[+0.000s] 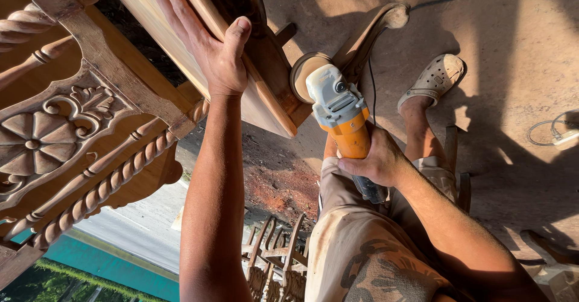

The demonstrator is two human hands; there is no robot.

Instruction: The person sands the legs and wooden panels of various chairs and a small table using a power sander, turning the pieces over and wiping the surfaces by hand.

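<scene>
Upper left of the frame: carved wooden furniture piece (pixel 72 127) with twisted spindles is standing stiff and probably heavy. Left hand (pixel 211 48) is pressing flat, fingers released, on its pale panel edge (pixel 265 106). Centre: orange-and-grey angle grinder (pixel 339 112), likely weighty and vibrating, best gripped at the body; right hand (pixel 377 160) is clenching it there. Right: sunlit dusty floor (pixel 518 66), cable trailing.

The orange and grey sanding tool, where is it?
In the head view, the orange and grey power sander sits centre frame, gripped by the right hand, its round disc against the wooden furniture edge, right of the left hand.
</scene>
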